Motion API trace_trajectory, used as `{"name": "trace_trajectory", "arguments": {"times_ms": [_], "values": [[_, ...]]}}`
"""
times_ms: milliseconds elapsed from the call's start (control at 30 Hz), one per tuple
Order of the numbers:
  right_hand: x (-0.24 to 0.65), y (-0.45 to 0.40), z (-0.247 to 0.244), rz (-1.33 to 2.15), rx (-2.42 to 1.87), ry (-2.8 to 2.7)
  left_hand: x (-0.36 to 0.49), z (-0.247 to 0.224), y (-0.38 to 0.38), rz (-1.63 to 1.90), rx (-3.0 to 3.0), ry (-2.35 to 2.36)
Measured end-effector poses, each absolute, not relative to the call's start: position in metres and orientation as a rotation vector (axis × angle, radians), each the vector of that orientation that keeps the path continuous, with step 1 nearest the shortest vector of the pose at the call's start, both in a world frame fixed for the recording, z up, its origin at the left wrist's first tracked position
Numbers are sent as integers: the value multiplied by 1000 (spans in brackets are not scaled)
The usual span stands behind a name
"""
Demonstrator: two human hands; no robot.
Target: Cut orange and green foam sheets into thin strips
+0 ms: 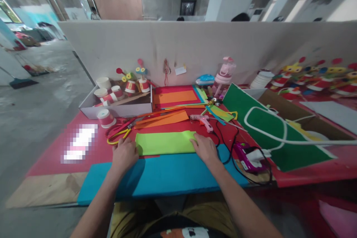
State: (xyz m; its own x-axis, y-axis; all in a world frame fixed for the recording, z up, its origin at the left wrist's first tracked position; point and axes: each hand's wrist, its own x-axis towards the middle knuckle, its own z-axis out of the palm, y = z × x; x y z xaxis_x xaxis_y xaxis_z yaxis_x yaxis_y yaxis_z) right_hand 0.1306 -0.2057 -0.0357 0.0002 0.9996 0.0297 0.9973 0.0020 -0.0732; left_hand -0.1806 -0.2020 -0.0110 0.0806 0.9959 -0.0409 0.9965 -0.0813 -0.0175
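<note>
A folded strip of lime green paper (166,143) lies flat across the middle of the work table, partly over a large blue sheet (167,176). At its left end, my left hand (125,154) is closed on the paper's edge with curled fingers. The opposite end is pinched by my right hand (205,148), thumb and fingers at the corner. Yellow-handled scissors (119,137) rest just beyond my left hand. Past my right hand lies a pink glue gun (203,122). Orange paper strips (164,119) are spread behind the green one.
A white box (117,111) of paper cups and cup figures stands back left, with a paper cup (106,118) before it. To the right are a purple power socket (249,158), a looped white cable (266,142) and a leaning green board (267,134). A white partition (195,41) closes the back.
</note>
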Motion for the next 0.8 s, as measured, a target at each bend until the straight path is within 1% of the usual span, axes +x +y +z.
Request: {"name": "trace_trajectory", "arguments": {"times_ms": [600,733,800], "values": [[126,-205,-34,20,-2260,-2154,-177,-15,-205,-62,2352,2179],[124,-206,-36,-7,-2268,-2106,-176,-21,-209,90,2411,2320],[125,-207,-38,-70,-2223,-2087,-176,-27,-208,185,2515,2306]]}}
